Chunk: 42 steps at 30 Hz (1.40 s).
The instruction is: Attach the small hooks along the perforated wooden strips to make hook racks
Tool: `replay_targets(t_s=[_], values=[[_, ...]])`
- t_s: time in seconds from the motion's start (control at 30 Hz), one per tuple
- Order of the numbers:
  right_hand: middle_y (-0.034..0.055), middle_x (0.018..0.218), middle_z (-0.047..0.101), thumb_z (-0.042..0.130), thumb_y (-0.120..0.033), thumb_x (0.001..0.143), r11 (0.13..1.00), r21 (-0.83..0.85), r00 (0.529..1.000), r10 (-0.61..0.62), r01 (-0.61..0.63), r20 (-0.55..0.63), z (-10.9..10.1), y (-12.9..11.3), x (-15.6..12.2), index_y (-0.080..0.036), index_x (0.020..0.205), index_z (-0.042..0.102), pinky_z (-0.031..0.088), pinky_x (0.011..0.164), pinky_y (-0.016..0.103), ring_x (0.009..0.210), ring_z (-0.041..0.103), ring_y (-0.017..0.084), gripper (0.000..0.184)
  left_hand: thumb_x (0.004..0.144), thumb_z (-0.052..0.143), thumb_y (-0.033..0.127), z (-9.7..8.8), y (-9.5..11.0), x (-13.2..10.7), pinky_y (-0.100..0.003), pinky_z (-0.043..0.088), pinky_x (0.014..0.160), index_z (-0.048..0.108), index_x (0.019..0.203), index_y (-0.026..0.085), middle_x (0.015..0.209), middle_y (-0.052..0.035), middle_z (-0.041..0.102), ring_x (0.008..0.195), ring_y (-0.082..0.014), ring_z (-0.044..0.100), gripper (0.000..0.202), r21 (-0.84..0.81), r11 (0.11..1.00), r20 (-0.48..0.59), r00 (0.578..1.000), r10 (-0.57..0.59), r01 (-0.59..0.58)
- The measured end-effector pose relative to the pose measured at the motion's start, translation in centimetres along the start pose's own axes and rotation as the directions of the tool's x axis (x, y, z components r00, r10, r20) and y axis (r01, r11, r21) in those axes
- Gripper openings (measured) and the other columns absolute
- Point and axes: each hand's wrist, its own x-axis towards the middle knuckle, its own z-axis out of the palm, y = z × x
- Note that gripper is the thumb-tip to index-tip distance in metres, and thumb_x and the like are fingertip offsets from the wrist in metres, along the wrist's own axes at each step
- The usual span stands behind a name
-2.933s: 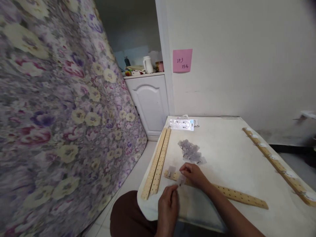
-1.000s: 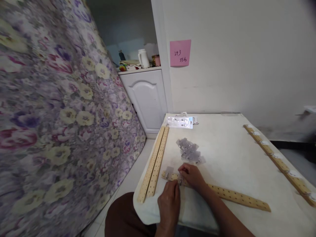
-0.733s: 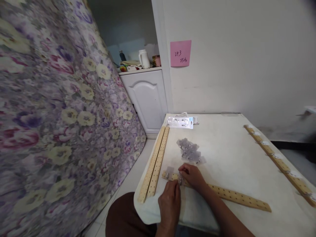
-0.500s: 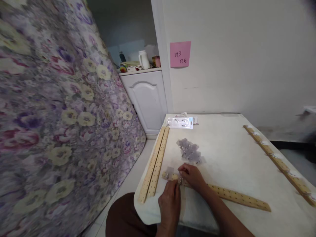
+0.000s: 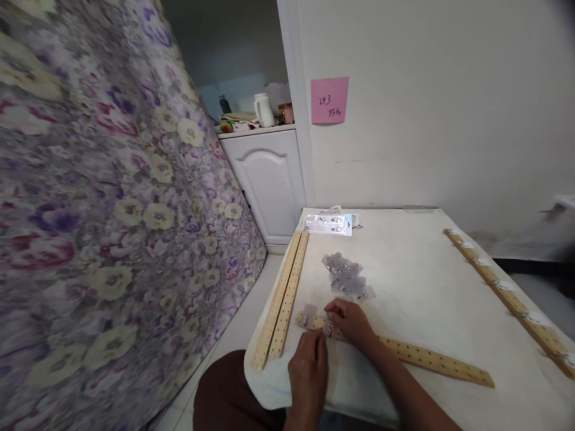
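A wooden strip with rows of holes (image 5: 435,362) lies slantwise near the front of the table. Over its left part is a small clear plastic piece with a shiny metal fitting (image 5: 329,328), between my two hands. My right hand (image 5: 353,323) pinches the piece's upper right side, fingers closed. From below, my left hand (image 5: 309,362) is closed with its fingertips at the lower edge of the same piece and the strip. Another such clear piece (image 5: 306,317) sits on the strip's left end. My fingers hide part of the piece and the strip.
Beyond my hands lies a pile of clear pieces with metal fittings (image 5: 345,275). Two holed strips (image 5: 285,293) lie along the table's left edge. A strip with several fittings (image 5: 507,293) runs along the right edge. A flat clear package (image 5: 330,224) is at the back left.
Hardly anything differs: both hands stay at the same piece on the strip. The whole view has shifted very slightly.
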Motion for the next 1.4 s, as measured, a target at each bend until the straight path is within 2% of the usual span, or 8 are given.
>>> replay_targets(t_s=[0.2,0.37,0.5,0.7,1.17,1.4], values=[[0.0017,0.076,0.071,0.053,-0.024,0.075,1.0,0.006,1.0,-0.001,0.001,-0.005,0.1,0.0,0.0,-0.021,0.084,0.068,0.042,0.066,0.024,0.073,0.063,0.017,0.018,0.091,0.042,0.022,-0.6,-0.2,-0.8,-0.026,0.05,0.071,0.062,0.093,0.02,0.08,-0.0035,0.061,0.077,-0.0155,0.061,0.02,-0.01,0.998,0.033,0.998,0.06,-0.06],[0.0018,0.076,0.071,0.053,-0.024,0.075,1.0,-0.001,1.0,-0.006,0.006,-0.002,0.0,-0.2,0.0,-0.021,0.084,0.068,0.042,0.066,0.025,0.073,0.063,0.017,0.018,0.09,0.039,0.017,-0.5,-0.7,-1.4,-0.028,0.051,0.077,0.059,0.112,0.019,0.089,-0.0064,0.062,0.086,-0.0167,0.061,0.029,0.011,0.995,0.056,0.993,0.1,-0.101],[0.0023,0.077,0.071,0.052,-0.023,0.075,1.0,0.003,1.0,-0.013,0.013,-0.009,-0.1,-0.3,-0.1,-0.02,0.083,0.068,0.042,0.068,0.025,0.074,0.063,0.017,0.018,0.089,0.038,0.014,-0.2,-1.3,-1.7,-0.028,0.052,0.077,0.055,0.121,0.019,0.092,-0.0075,0.06,0.086,-0.0166,0.061,0.036,0.07,0.988,0.102,0.986,0.129,-0.137],[0.0023,0.076,0.071,0.053,-0.022,0.075,1.0,-0.002,1.0,-0.019,0.019,-0.011,-0.1,-0.4,-0.1,-0.02,0.084,0.069,0.042,0.067,0.025,0.073,0.063,0.017,0.019,0.089,0.036,0.011,0.0,-1.7,-1.9,-0.027,0.052,0.077,0.051,0.125,0.019,0.094,-0.0078,0.058,0.088,-0.0162,0.06,0.039,0.134,0.979,0.145,0.98,0.134,-0.154],[0.0017,0.076,0.07,0.052,-0.022,0.075,1.0,-0.006,1.0,0.004,-0.004,-0.024,-0.1,-0.6,0.0,-0.02,0.084,0.068,0.042,0.066,0.025,0.073,0.063,0.017,0.019,0.087,0.038,0.011,0.1,-1.6,-1.8,-0.027,0.053,0.076,0.052,0.125,0.021,0.093,-0.0072,0.058,0.086,-0.0164,0.061,0.041,0.186,0.967,0.118,0.981,0.151,-0.172],[0.0017,0.078,0.07,0.052,-0.024,0.075,1.0,-0.008,1.0,0.016,-0.016,-0.019,0.1,-0.4,0.1,-0.021,0.085,0.068,0.043,0.067,0.025,0.074,0.063,0.017,0.019,0.087,0.037,0.01,0.0,-1.4,-1.8,-0.026,0.053,0.074,0.05,0.128,0.022,0.092,-0.0065,0.058,0.083,-0.0157,0.061,0.044,0.209,0.965,0.14,0.981,0.131,-0.158]])
